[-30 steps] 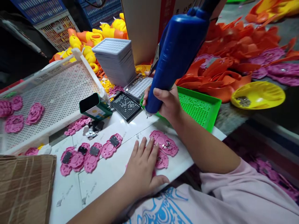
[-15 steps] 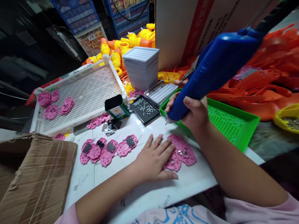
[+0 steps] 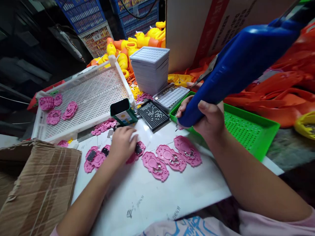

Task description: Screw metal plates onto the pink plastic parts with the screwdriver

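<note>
My right hand (image 3: 209,119) is wrapped round a blue electric screwdriver (image 3: 228,72), its bit pointing down at the left, above the table. My left hand (image 3: 123,142), slightly blurred, is over the pink plastic pieces with black plates (image 3: 92,155). Its fingers are loosely bent, the thumb stands apart, and I see nothing held; the fingertips are partly hidden. Nearer the middle, three pink plastic pieces (image 3: 171,157) with small metal parts lie in a slanting row on the white tabletop (image 3: 147,203). A dark green tin (image 3: 123,113) stands just beyond my left hand.
A black tray of small screws (image 3: 154,114) lies beside a white slotted tray (image 3: 169,96) and a tall tray stack (image 3: 150,70). A green basket (image 3: 251,131) is under my right forearm. At left are a white crate (image 3: 86,95) and a cardboard box (image 3: 39,180).
My left hand has lifted off the pink pieces near the middle and moved left and away from me. Those three pieces now lie uncovered in a row. The screwdriver has shifted slightly right.
</note>
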### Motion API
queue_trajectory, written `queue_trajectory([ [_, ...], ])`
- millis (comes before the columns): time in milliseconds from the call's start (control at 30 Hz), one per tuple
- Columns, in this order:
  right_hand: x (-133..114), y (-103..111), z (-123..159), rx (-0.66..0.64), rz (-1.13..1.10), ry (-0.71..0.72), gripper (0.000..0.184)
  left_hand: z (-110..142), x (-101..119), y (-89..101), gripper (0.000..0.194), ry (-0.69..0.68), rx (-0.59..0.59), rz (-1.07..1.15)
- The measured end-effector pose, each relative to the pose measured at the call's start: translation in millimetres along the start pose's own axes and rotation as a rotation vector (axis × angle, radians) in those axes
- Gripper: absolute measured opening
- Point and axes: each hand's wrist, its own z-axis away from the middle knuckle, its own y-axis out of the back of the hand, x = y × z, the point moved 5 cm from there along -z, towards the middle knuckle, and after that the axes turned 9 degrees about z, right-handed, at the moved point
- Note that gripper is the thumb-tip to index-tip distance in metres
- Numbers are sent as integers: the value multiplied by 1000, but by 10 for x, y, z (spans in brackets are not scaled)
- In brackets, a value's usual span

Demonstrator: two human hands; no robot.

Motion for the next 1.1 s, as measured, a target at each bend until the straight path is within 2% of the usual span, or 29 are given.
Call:
queue_trajectory([
  [100,-9,5,-6,14,4,15,35,2,-341,50,28,119,10,-104],
  [167,-9,1,-5,24,2,10,34,10,-446,42,28,145,-3,-143],
  [300,-11,-5,-7,46,11,-2,33,18,-491,26,29,152,0,-157],
  [600,-56,0,-19,44,11,32,24,89,-585,66,36,140,108,-91],
  [867,-6,18,-16,39,-4,50,19,202,-520,130,35,86,251,63],
  [1100,-6,21,-22,75,-9,139,21,302,-183,181,22,42,260,409],
])
